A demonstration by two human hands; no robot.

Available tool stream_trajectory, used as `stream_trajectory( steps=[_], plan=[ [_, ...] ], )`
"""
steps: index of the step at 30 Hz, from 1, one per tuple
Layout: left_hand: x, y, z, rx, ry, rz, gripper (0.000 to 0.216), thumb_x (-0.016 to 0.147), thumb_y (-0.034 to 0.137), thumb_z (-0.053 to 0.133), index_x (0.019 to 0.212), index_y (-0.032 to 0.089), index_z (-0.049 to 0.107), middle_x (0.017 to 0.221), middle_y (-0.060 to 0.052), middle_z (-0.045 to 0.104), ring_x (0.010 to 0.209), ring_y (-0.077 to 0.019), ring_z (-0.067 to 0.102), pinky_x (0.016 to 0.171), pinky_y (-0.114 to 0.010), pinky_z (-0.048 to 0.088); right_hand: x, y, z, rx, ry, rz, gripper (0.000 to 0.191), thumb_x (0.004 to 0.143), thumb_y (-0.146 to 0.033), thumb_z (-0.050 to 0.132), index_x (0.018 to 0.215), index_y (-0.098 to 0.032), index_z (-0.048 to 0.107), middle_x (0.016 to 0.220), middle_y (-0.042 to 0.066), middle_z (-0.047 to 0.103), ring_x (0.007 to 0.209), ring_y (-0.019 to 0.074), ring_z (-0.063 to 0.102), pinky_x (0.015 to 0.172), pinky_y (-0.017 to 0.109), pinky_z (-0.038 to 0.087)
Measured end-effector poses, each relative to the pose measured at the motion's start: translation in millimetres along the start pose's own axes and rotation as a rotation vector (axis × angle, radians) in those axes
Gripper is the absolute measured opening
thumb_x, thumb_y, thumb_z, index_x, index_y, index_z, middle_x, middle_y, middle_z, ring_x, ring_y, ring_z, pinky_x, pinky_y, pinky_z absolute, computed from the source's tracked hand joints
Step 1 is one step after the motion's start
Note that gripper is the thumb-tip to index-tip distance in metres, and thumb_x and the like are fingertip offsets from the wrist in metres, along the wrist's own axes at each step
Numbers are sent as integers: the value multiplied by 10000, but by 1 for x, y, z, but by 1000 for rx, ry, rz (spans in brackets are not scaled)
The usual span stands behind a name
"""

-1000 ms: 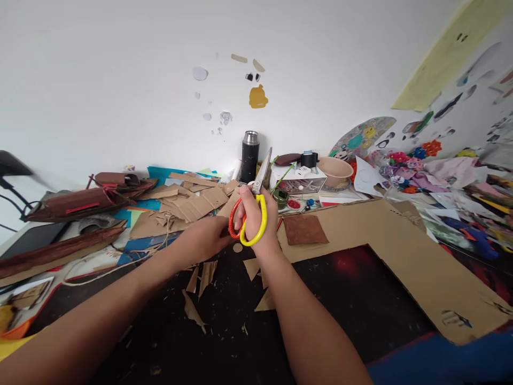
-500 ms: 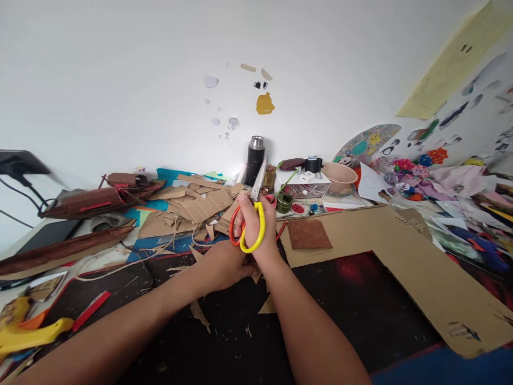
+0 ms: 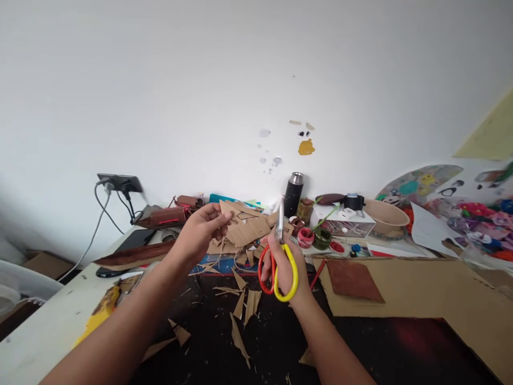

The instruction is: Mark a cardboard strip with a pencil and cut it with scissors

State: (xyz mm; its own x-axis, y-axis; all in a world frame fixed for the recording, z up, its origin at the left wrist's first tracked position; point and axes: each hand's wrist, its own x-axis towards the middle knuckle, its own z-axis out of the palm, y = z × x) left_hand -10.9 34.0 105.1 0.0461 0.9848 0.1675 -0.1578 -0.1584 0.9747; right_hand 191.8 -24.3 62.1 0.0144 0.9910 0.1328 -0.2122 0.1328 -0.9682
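While your right hand [image 3: 285, 270] grips scissors [image 3: 279, 234] in front of flask [image 3: 294, 195], left hand [image 3: 201, 227] pinches cardboard [image 3: 230, 208] left of flask.

White table [image 3: 50, 329] carries a dark mat [image 3: 208, 355], littered with loose cardboard scraps [image 3: 252, 305]. A large cardboard sheet [image 3: 425, 291] lies at right.

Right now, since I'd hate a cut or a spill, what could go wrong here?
The scissors in the right hand have bare blades pointing up; the left hand might get nicked if it crosses them. A red jar appears near the right hand, so a sideways swing could tip it. Loose cardboard scraps might get swept about by a forearm.
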Motion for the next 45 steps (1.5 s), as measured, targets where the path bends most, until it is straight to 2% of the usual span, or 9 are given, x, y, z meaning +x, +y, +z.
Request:
stream_trajectory(
  steps=[3,6,10,12,16,21,30,39,45],
  plan=[
    [-4,2,4,-80,-34,-21,400,721,473,923,813,173,674,801,-22,690,603,-115,612,500,-216,416,-4,9,8,-65,-130,68,685,878,-830,640,1012,-159,669,491,-18,617,373,159,607,364,202,395],
    [-6,3,6,-84,-77,-30,361,772,455,895,829,169,682,845,-33,714,642,-129,663,541,-232,467,-5,17,10,-81,-179,132,770,826,-887,645,1083,-162,686,555,16,681,450,199,683,419,235,464],
    [-4,4,5,-69,-75,-22,380,776,418,895,841,196,594,830,-27,745,608,-147,688,530,-249,470,-4,23,6,-37,-228,89,860,766,-938,657,1170,-179,682,752,96,787,669,280,792,587,341,613],
    [-4,3,6,-66,-74,-28,408,774,418,895,844,206,554,842,-35,764,597,-151,695,524,-252,465,-4,23,5,-33,-256,75,848,790,-930,645,1181,-178,684,814,114,797,711,285,801,621,357,630],
    [-6,0,14,-47,-78,-56,436,778,454,885,834,211,527,852,-44,774,588,-155,698,525,-260,466,-9,24,8,-34,-260,74,675,918,-819,616,1107,-174,681,713,21,697,472,172,665,457,260,511],
    [-13,-5,23,-30,-114,-72,434,810,524,850,819,193,568,821,-37,758,586,-151,690,530,-258,471,-13,28,11,-158,-235,-21,521,982,-709,625,1054,-195,678,675,-27,605,442,138,566,430,237,435],
    [-24,-7,33,103,-171,-40,471,850,609,800,749,194,599,695,-42,734,613,-197,703,570,-299,525,-12,30,10,-304,-204,-103,431,1035,-647,574,940,-229,613,611,-33,562,428,146,529,444,246,389],
    [-21,-13,30,58,-163,-15,432,890,583,774,809,190,612,719,-19,728,591,-183,704,544,-280,524,-13,26,12,-342,-157,-127,426,969,-655,664,920,-232,692,596,-11,603,499,184,578,484,266,428],
    [-23,-12,35,47,-163,-26,440,878,582,784,773,193,605,693,-15,716,592,-191,707,552,-292,543,-12,25,11,-386,-151,-145,403,996,-621,641,966,-231,735,602,1,625,541,204,611,509,275,443]
  ],
)
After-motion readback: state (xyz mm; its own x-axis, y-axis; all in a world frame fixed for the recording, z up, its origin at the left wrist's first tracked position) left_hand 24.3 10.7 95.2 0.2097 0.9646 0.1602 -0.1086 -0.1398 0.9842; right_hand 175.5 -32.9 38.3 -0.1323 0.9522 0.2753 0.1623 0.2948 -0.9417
